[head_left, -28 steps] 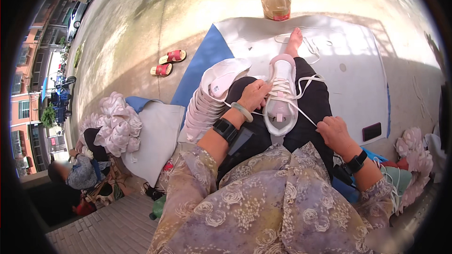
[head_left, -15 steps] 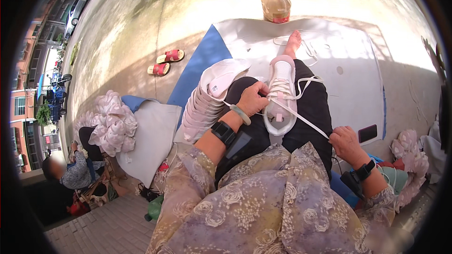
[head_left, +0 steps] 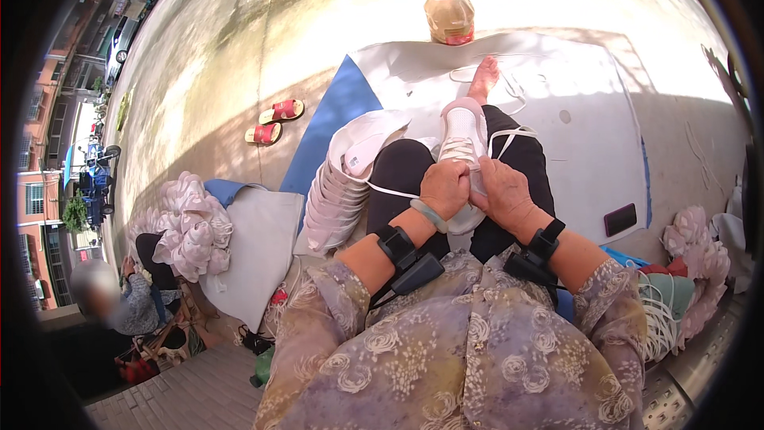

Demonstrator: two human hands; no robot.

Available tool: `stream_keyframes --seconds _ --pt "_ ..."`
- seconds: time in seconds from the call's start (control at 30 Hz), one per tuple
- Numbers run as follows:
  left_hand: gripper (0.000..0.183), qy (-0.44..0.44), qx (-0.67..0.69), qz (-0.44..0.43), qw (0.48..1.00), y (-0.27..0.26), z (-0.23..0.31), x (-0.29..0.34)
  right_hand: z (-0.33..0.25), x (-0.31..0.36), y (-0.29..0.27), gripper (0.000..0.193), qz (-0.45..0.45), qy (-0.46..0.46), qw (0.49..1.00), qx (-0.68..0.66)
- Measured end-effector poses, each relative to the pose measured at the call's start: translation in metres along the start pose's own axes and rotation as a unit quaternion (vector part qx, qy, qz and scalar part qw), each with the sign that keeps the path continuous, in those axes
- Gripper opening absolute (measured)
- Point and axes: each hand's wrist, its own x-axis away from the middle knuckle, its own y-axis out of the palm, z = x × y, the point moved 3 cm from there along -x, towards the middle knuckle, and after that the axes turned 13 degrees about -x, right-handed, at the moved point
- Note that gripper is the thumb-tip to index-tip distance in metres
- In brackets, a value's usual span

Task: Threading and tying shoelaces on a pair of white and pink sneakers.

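A pale pink and white sneaker point(head_left: 461, 129) lies along my lap between my knees, toe pointing away from me. White shoelace point(head_left: 457, 148) crosses its front, with one loose length trailing over my right knee. My left hand point(head_left: 446, 189) is closed at the lacing, and another white lace point(head_left: 394, 191) runs out from it to the left. Close beside it, my right hand point(head_left: 505, 193) has its fingers curled over the sneaker's opening, pinching at the lace. Both hands cover the upper eyelets and most of the tongue, so the fingertips are partly hidden.
Stacked pale shoe uppers point(head_left: 338, 183) lean by my left knee. More pink pieces lie in heaps left point(head_left: 191, 223) and right point(head_left: 700, 271). A phone point(head_left: 620, 220) rests on the white sheet point(head_left: 589, 159). Beyond are red sandals point(head_left: 274, 121) and a jug point(head_left: 449, 16). Another person point(head_left: 139, 302) sits far left.
My right hand has come in from the far right, where it held a lace stretched out, to the sneaker. My left hand has shifted slightly nearer me, and the two hands are now together.
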Motion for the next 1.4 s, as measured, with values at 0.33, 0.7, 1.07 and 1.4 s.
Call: stream_keyframes --seconds 0.33,0.7,1.07,1.4 --pt "0.019 -0.08 0.074 -0.028 0.994 0.022 -0.012 0.003 0.005 0.013 -0.004 0.042 0.022 0.038 0.999 -0.026" --pt "0.014 -0.134 0.059 -0.051 0.988 0.032 -0.004 -0.007 0.028 0.004 0.014 0.018 0.013 0.006 0.997 -0.08" --pt "0.014 -0.114 -0.068 -0.077 0.988 0.029 0.007 -0.018 0.043 0.01 0.018 0.041 0.013 -0.011 0.987 -0.158" --pt "0.009 -0.065 -0.15 -0.073 0.984 -0.087 -0.066 0.059 0.049 0.015 0.019 0.064 -0.018 0.06 0.976 -0.21"
